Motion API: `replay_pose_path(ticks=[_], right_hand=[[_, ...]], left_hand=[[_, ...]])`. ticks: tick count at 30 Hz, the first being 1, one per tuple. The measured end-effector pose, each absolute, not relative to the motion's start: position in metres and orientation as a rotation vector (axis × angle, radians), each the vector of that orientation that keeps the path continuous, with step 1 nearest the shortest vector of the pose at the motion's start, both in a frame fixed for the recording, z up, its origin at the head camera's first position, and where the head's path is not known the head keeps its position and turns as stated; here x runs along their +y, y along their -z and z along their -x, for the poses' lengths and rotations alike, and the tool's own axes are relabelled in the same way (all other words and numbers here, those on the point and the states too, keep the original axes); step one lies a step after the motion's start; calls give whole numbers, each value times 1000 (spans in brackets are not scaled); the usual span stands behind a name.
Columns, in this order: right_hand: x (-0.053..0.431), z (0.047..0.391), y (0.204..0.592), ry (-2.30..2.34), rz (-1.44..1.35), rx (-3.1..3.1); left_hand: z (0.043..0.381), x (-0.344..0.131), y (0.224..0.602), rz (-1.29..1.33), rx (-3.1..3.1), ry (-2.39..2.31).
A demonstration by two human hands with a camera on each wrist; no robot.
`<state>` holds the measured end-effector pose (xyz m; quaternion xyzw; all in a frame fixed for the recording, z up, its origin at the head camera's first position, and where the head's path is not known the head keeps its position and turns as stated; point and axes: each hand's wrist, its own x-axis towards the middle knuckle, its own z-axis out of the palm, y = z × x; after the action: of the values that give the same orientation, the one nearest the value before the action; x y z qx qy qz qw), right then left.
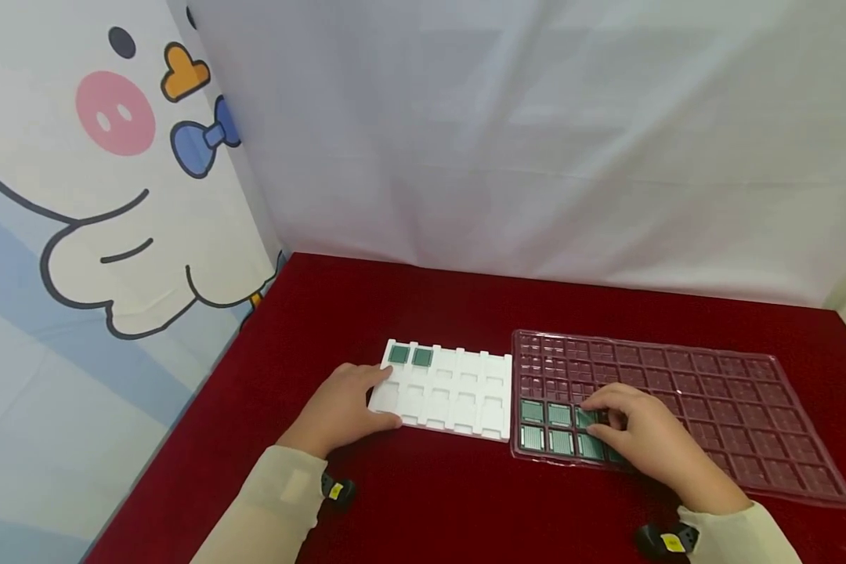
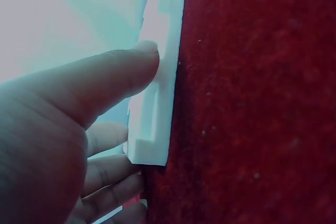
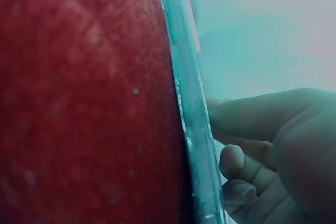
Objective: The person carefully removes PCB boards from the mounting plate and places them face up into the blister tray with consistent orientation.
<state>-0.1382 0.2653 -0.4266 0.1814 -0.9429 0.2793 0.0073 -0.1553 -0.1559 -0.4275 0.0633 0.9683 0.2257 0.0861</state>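
My left hand (image 1: 348, 407) grips the left end of a white pocketed tray (image 1: 430, 395), its thumb on the front edge in the left wrist view. Two square green chips (image 1: 422, 357) sit in the tray's back left pockets. On the right, a clear plastic tray (image 1: 733, 415) lies flat, with several green chips (image 1: 560, 442) in its front left pockets. My right hand (image 1: 641, 431) is over it, thumb and index finger pinching the edges of one green chip (image 1: 583, 418) at its pocket. The right palm hides part of the tray; the right wrist view shows its side edge.
The trays lie side by side on a dark red cloth-covered table (image 1: 423, 501). A white curtain (image 1: 536, 141) hangs behind it. At the left stands a panel printed with a cartoon bird (image 1: 148, 196).
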Motion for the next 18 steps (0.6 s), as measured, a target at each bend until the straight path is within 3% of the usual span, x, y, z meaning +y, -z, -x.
replay_pose_path(ticks=[18], right_hand=[[257,140,413,-836,-572,-2967]], left_hand=[[155,-157,439,-153,2867,-798]])
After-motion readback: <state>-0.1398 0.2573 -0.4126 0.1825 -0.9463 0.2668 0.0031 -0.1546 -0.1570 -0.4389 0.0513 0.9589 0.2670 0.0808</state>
